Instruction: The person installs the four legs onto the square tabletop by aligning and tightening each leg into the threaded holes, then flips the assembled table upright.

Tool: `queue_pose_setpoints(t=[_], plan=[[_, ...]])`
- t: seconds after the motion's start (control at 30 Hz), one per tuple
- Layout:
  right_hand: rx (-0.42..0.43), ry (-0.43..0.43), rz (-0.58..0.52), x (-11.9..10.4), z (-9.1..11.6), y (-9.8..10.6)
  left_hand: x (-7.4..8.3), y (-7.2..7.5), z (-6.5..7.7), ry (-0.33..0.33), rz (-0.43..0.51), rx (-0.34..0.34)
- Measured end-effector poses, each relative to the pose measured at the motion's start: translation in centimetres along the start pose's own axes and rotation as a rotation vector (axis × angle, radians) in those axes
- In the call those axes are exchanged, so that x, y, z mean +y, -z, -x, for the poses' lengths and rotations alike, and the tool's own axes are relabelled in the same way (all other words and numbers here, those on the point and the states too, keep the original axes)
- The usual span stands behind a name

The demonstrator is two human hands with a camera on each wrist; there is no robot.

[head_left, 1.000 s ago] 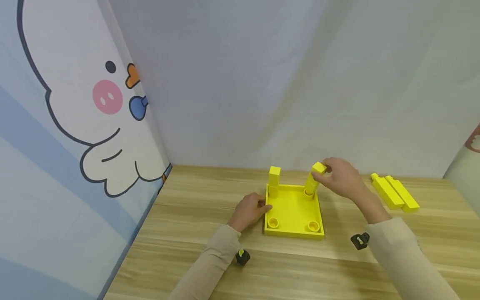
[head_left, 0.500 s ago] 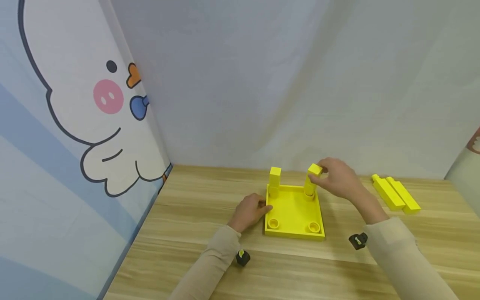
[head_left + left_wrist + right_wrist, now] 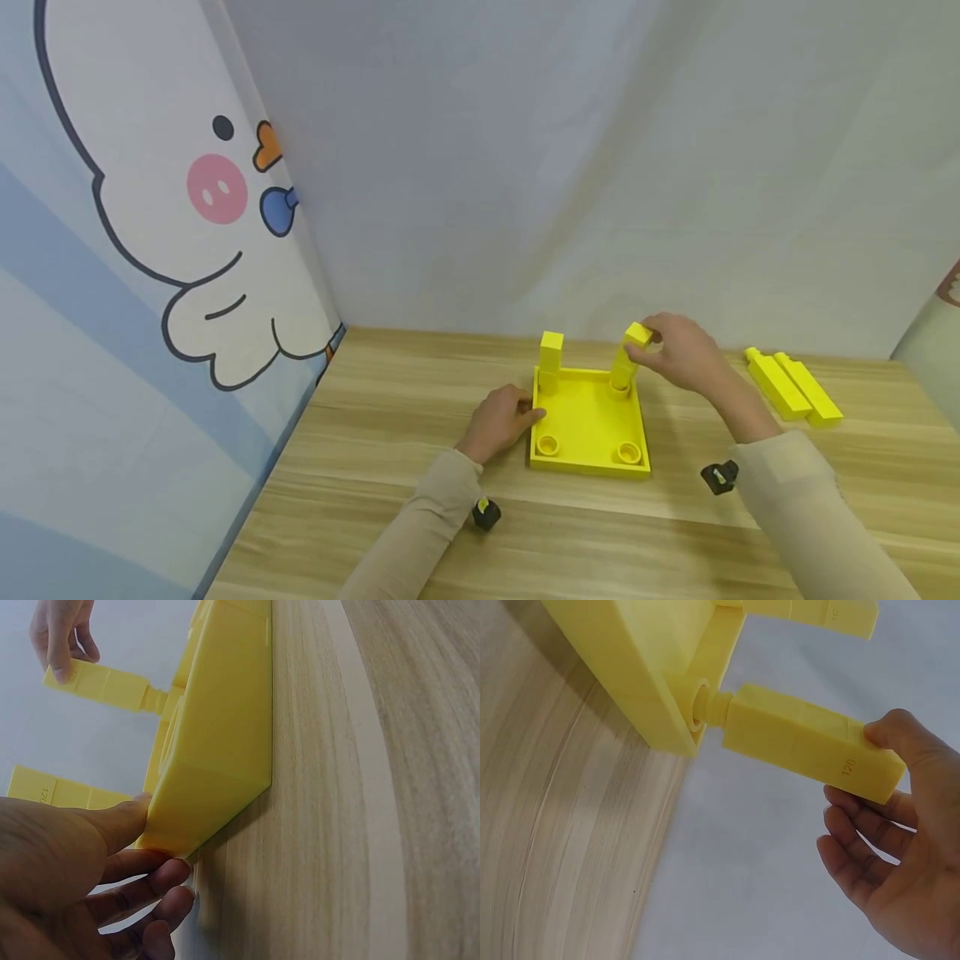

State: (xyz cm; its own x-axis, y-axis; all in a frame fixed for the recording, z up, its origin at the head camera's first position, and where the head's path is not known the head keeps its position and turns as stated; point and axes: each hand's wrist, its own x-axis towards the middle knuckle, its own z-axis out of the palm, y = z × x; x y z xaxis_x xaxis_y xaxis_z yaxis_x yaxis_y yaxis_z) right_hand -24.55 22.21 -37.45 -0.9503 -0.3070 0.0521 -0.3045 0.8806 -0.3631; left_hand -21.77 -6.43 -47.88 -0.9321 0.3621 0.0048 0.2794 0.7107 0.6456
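Observation:
A shallow yellow square table top point(image 3: 590, 425) lies upside down, with a raised rim and round corner sockets. My left hand point(image 3: 498, 423) pinches its left rim, thumb over the edge and fingers outside, as the left wrist view shows. My right hand point(image 3: 686, 354) pinches the free end of a yellow square leg point(image 3: 810, 742) between thumb and fingers. The leg leans, its threaded end point(image 3: 718, 709) at the mouth of the far right socket point(image 3: 697, 705) with some thread showing. Another leg point(image 3: 551, 358) stands upright at the far left corner.
Two more yellow legs point(image 3: 780, 385) point(image 3: 810, 390) lie side by side on the wooden table point(image 3: 405, 367) to the right. The near sockets point(image 3: 547, 446) point(image 3: 628, 453) hold no legs. A pale curtain point(image 3: 600, 167) hangs behind the table.
The leg in my right hand swung more upright half a second ago and now leans right again, its lower end staying at the socket. My left hand has kept its hold on the rim.

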Motion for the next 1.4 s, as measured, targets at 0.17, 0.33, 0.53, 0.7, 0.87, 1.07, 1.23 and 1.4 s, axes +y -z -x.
queue_pose_setpoints(t=[0.17, 0.33, 0.53, 0.7, 0.87, 1.07, 1.23, 1.4], plan=[[-0.022, 0.021, -0.008, 0.5, -0.2, -0.2, 0.1, 0.1, 0.0, -0.001, -0.005, -0.005], [-0.002, 0.015, 0.005, 0.6, -0.3, -0.6, 0.2, 0.1, 0.1, 0.000, 0.012, -0.002], [0.050, -0.039, 0.036, 0.4, -0.1, -1.2, 0.4, 0.3, 0.2, -0.009, 0.010, 0.003], [0.056, -0.061, 0.054, 0.4, 0.2, -1.5, 0.3, 0.2, 0.3, -0.017, 0.014, -0.004], [0.074, -0.043, 0.088, 0.3, 0.3, -1.4, 0.2, 0.2, 0.4, -0.019, 0.005, 0.008], [0.045, -0.002, 0.093, 0.2, 0.4, -0.6, 0.2, 0.0, 0.1, -0.008, 0.000, 0.015], [-0.005, 0.023, 0.097, 0.5, 0.3, 0.1, 0.2, -0.2, -0.3, 0.006, -0.011, 0.014], [-0.017, 0.049, 0.103, 1.0, 0.2, 0.5, 0.1, -0.4, -0.5, 0.013, -0.025, 0.017]])
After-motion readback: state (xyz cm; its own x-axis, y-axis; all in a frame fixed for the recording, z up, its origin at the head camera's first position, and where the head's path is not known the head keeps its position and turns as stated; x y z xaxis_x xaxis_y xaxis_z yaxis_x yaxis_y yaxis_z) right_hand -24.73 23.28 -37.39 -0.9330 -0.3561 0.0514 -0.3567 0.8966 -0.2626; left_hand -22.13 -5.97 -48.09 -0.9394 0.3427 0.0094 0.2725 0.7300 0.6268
